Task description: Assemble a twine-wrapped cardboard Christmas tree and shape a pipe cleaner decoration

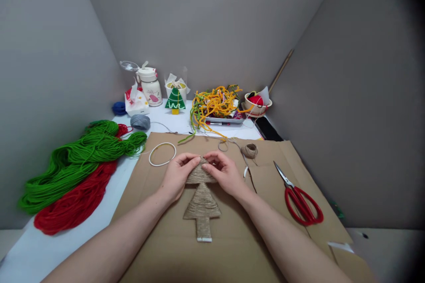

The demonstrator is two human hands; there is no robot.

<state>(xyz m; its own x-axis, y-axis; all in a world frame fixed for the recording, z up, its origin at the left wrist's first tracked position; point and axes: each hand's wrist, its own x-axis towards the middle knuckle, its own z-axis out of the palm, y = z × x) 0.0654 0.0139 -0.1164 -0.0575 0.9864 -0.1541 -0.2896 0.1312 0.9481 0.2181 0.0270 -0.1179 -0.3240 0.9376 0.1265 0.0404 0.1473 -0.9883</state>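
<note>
A twine-wrapped tree shape (202, 205) lies on brown cardboard, its tiers and trunk covered in tan twine and the trunk's foot showing white. My left hand (179, 174) pinches the left side of its top tier between thumb and fingers. On the right side of that tier, my right hand (226, 174) grips with its thumb on the front. The fingers partly cover the tip. A small ball of twine (249, 151) sits beyond my right hand, and a white ring (162, 154) lies beyond my left.
Red-handled scissors (299, 199) lie on the cardboard (159, 252) at right. Green yarn (76, 154) and red yarn (76, 199) fill the left side. Behind stand a white bottle (151, 88), a small green tree (175, 99), a tray of orange yarn (217, 104) and a bowl (257, 108).
</note>
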